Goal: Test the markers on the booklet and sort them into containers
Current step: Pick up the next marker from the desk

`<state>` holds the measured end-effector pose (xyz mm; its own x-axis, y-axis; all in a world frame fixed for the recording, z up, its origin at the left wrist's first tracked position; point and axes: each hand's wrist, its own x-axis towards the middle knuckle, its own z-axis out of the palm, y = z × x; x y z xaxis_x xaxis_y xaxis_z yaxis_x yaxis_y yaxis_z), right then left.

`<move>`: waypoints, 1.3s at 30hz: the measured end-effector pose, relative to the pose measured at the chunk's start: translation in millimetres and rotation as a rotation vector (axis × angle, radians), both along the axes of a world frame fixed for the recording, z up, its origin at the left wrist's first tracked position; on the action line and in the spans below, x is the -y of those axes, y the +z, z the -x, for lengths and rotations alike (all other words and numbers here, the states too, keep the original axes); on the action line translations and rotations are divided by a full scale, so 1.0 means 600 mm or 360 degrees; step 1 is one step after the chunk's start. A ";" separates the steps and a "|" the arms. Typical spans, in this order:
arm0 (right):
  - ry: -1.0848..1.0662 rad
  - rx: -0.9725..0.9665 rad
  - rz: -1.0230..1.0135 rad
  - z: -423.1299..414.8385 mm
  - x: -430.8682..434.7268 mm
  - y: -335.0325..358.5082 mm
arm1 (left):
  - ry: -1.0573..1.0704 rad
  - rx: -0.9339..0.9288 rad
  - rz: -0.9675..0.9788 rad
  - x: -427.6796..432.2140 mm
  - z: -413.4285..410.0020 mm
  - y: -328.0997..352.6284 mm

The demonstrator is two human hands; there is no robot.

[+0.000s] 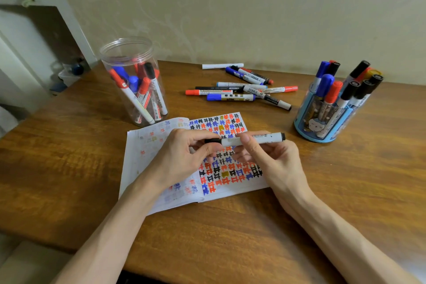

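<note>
I hold a black-capped white marker (265,138) level above the open booklet (221,168), whose right page is crowded with red, blue, black and yellow marks. My left hand (184,154) pinches the black cap end. My right hand (260,157) grips the white barrel. A clear plastic jar (133,80) at the back left holds several markers. At the right, a blue pen holder (322,122) stands full of several upright markers. Loose markers (239,92) lie in a pile behind the booklet.
The wooden table (69,168) meets a beige wall at the back. A rolled white paper (222,66) lies near the wall. A white shelf unit (34,30) stands to the left of the table.
</note>
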<state>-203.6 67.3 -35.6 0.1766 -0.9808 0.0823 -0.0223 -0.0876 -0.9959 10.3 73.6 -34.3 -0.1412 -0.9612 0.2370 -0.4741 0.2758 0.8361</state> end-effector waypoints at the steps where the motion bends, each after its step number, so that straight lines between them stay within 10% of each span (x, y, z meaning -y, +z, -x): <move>1: 0.0001 0.0018 0.0004 -0.001 0.000 -0.001 | 0.0014 -0.0001 0.0022 0.000 0.001 0.000; 20: 0.0162 -0.0113 -0.0078 0.009 0.021 0.012 | -0.0005 -0.0001 0.0009 -0.003 -0.008 0.011; 31: 0.0487 -0.0373 0.0224 -0.048 0.012 0.030 | 0.0709 -0.0769 0.0231 -0.153 -0.116 0.036; 39: 0.0858 -0.0449 0.0413 -0.168 -0.015 0.021 | 0.1232 -0.0701 0.0438 -0.337 -0.239 0.025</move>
